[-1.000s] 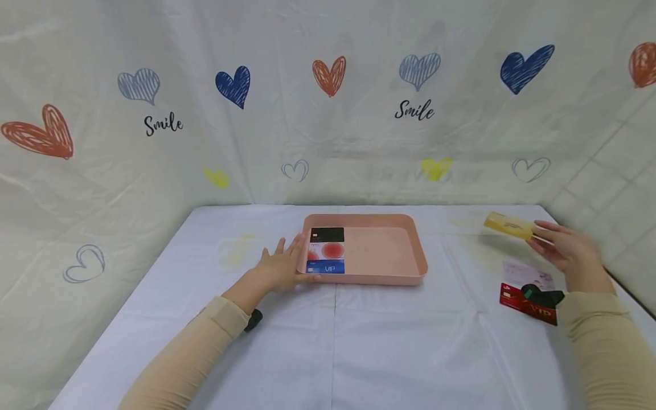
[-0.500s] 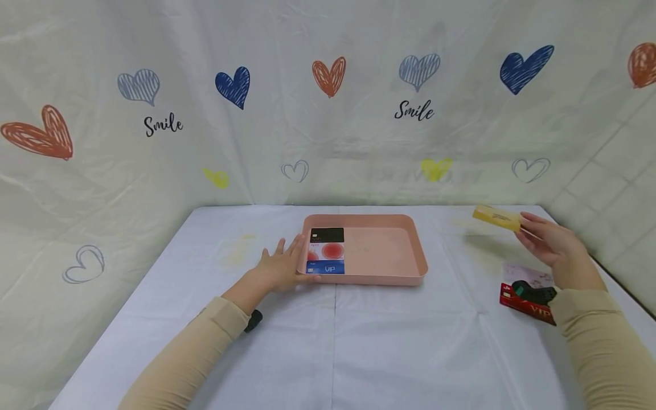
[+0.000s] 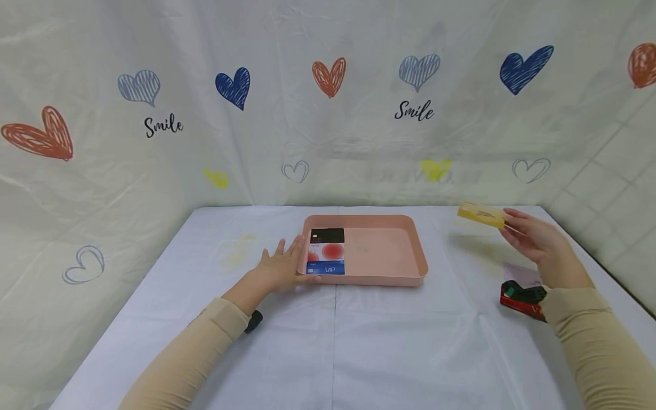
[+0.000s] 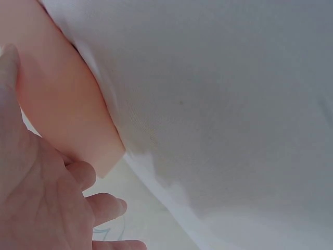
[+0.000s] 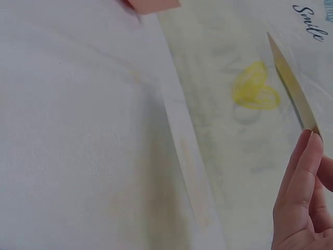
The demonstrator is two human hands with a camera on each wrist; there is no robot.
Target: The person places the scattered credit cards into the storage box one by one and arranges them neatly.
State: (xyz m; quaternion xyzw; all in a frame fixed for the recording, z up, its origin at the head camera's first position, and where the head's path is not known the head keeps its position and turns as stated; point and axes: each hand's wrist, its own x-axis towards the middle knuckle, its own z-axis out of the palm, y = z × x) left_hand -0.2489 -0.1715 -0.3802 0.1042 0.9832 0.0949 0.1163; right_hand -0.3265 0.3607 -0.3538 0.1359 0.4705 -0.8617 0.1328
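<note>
A pink tray [image 3: 381, 247] stands on the table, with several cards [image 3: 327, 267] overlapping at its left end: a black one, a white one with red circles and a blue one marked VIP. My left hand [image 3: 277, 269] rests against the tray's left front corner, fingers spread and thumb along the front wall. In the left wrist view, that hand [image 4: 44, 182] touches the tray's outer wall [image 4: 67, 99]. Above the table's back right part, my right hand [image 3: 538, 239] pinches a yellow card [image 3: 480, 214] by its right end. The right wrist view shows this card [image 5: 294, 88] nearly edge-on.
On the right of the table lie a red card [image 3: 520, 306] and a pale pink card [image 3: 520, 275], partly hidden by my right wrist and a dark wrist device [image 3: 524, 292]. A white sheet [image 3: 328, 131] printed with hearts hangs behind the table.
My right hand has moved left with the yellow card, carrying it closer to the tray. Its forearm now covers more of the red and pink cards. The left hand stays put.
</note>
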